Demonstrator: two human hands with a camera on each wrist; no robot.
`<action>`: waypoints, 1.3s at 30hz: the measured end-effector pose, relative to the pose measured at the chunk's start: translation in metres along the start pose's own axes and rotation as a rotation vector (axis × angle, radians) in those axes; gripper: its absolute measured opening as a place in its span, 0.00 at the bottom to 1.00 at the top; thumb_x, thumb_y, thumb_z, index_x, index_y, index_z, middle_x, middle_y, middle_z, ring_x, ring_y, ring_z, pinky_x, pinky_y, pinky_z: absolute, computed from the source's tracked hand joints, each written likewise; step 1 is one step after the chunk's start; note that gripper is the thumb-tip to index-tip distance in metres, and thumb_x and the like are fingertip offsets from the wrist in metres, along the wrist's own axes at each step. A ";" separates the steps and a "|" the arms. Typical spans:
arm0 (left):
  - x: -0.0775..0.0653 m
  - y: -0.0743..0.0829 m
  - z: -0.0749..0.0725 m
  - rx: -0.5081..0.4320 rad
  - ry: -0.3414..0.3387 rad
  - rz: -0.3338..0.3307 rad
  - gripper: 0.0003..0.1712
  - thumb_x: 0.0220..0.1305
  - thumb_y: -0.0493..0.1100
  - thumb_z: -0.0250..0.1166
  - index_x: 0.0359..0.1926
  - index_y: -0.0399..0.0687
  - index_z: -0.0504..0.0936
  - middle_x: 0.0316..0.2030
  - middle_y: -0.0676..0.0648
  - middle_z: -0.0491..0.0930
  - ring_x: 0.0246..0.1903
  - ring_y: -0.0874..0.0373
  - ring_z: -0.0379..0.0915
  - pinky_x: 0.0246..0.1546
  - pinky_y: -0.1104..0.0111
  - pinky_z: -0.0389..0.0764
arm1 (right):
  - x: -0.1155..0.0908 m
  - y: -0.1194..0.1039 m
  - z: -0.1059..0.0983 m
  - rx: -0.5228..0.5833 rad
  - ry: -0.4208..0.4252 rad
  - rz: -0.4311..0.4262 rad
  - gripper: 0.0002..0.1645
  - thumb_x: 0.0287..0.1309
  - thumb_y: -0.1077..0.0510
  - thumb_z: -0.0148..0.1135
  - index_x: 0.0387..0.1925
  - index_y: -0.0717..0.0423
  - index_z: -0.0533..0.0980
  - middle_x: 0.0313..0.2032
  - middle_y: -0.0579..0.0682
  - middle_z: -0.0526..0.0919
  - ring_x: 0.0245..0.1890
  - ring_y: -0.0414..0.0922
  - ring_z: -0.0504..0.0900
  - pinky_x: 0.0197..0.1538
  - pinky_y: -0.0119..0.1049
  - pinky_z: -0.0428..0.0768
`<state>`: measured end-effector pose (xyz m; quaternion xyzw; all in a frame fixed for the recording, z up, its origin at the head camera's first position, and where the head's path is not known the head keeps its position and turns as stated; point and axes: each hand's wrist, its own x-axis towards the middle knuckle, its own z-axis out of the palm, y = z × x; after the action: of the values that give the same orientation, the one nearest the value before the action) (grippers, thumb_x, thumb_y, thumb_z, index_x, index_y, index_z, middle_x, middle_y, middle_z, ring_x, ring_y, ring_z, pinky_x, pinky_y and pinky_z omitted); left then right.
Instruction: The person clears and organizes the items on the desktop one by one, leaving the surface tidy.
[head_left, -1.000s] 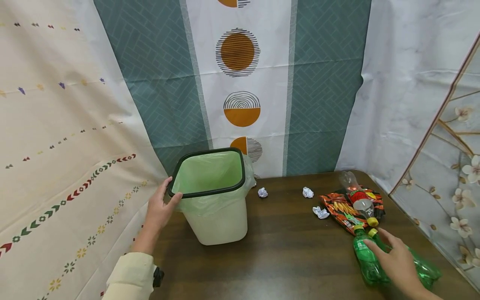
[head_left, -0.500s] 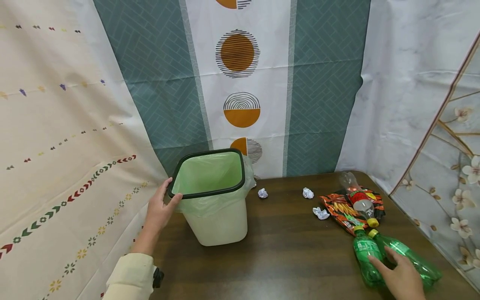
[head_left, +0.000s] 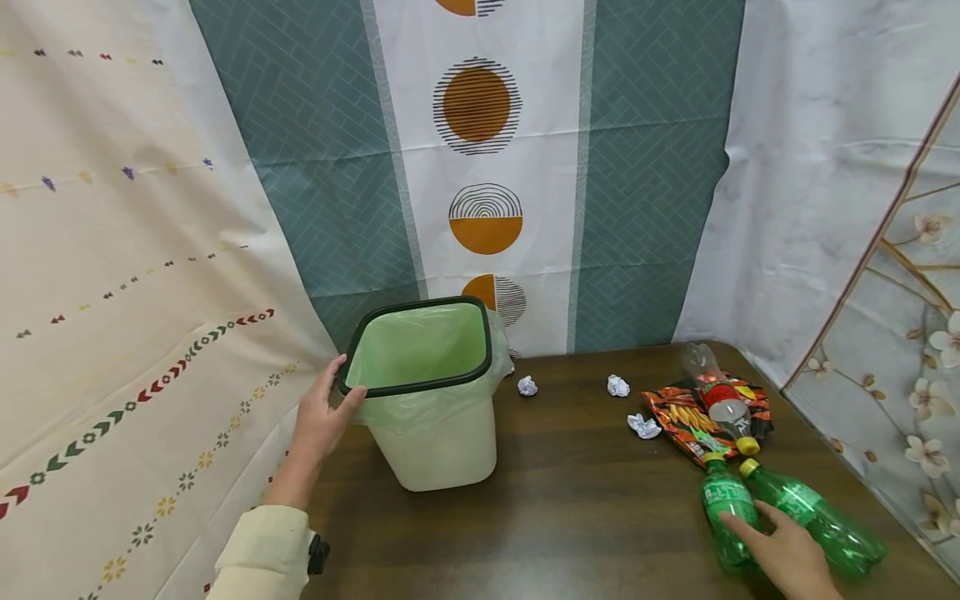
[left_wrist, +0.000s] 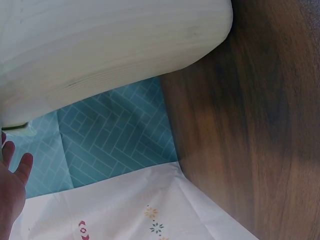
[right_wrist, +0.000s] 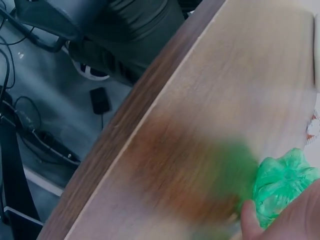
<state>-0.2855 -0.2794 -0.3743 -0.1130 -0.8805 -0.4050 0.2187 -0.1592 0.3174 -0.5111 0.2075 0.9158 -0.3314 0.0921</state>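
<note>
Since the earlier frame, the right hand [head_left: 791, 557] has shifted leftward and the green bottle [head_left: 727, 546] in its grasp has slid slightly away from the second green bottle [head_left: 817, 517], which lies just to that hand's right. Thumb and fingers appear curled round the bottle's body; the left hand [head_left: 318, 425], fingers spread, touches the bin [head_left: 442, 454] at its rim. Seemingly empty, the bottle should be light, springy, a little slippery and hardly fragile, best held near mid-body. Thin translucent plastic meets a yellow cap [head_left: 713, 457] and lobed base [right_wrist: 285, 175]; the smooth bin tapers beneath a filmy liner [head_left: 427, 408]
</note>
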 end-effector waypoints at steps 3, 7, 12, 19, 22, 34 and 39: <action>0.000 -0.001 0.000 0.003 -0.001 0.000 0.39 0.69 0.53 0.58 0.75 0.42 0.59 0.71 0.33 0.59 0.70 0.37 0.54 0.67 0.41 0.55 | 0.000 -0.002 0.000 0.009 -0.010 0.006 0.69 0.55 0.19 0.50 0.65 0.81 0.54 0.60 0.83 0.62 0.55 0.79 0.65 0.51 0.67 0.70; 0.000 -0.002 0.000 0.005 -0.006 0.001 0.40 0.69 0.53 0.58 0.75 0.42 0.58 0.72 0.33 0.58 0.70 0.37 0.53 0.66 0.40 0.55 | 0.000 -0.002 0.001 0.019 -0.023 0.007 0.68 0.55 0.19 0.50 0.66 0.80 0.55 0.60 0.83 0.61 0.55 0.79 0.65 0.51 0.67 0.71; -0.001 0.000 0.000 -0.004 -0.007 0.005 0.40 0.69 0.54 0.58 0.75 0.42 0.58 0.73 0.33 0.57 0.71 0.36 0.52 0.66 0.40 0.55 | -0.002 -0.003 0.002 0.029 -0.035 -0.002 0.67 0.56 0.20 0.50 0.66 0.79 0.55 0.60 0.84 0.61 0.54 0.79 0.65 0.51 0.67 0.71; 0.000 -0.003 0.000 -0.001 -0.004 0.004 0.40 0.69 0.53 0.58 0.75 0.43 0.58 0.73 0.34 0.57 0.71 0.38 0.52 0.67 0.41 0.54 | -0.005 -0.022 0.004 0.102 -0.012 -0.030 0.66 0.56 0.22 0.54 0.67 0.77 0.55 0.59 0.82 0.65 0.54 0.76 0.70 0.49 0.63 0.74; -0.001 -0.003 0.000 -0.004 -0.002 0.004 0.40 0.69 0.53 0.58 0.75 0.43 0.58 0.73 0.34 0.57 0.71 0.38 0.52 0.67 0.41 0.55 | -0.005 -0.036 0.002 0.144 -0.003 -0.051 0.66 0.56 0.22 0.54 0.69 0.76 0.54 0.61 0.81 0.63 0.56 0.75 0.69 0.49 0.62 0.74; 0.000 -0.003 0.001 -0.006 -0.003 -0.004 0.40 0.69 0.54 0.58 0.75 0.44 0.58 0.73 0.35 0.57 0.72 0.39 0.52 0.67 0.41 0.54 | 0.000 -0.094 -0.002 0.351 0.057 -0.137 0.62 0.61 0.27 0.54 0.75 0.68 0.47 0.69 0.77 0.53 0.66 0.72 0.59 0.60 0.64 0.67; 0.000 -0.002 0.001 -0.016 0.006 0.010 0.39 0.69 0.53 0.58 0.75 0.42 0.59 0.72 0.34 0.58 0.71 0.38 0.52 0.67 0.41 0.54 | 0.008 -0.117 -0.001 0.422 0.135 -0.151 0.57 0.63 0.31 0.55 0.76 0.64 0.49 0.71 0.73 0.54 0.68 0.69 0.58 0.64 0.63 0.63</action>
<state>-0.2866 -0.2800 -0.3762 -0.1179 -0.8762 -0.4111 0.2224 -0.2176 0.2395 -0.4466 0.1747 0.8433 -0.5067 -0.0400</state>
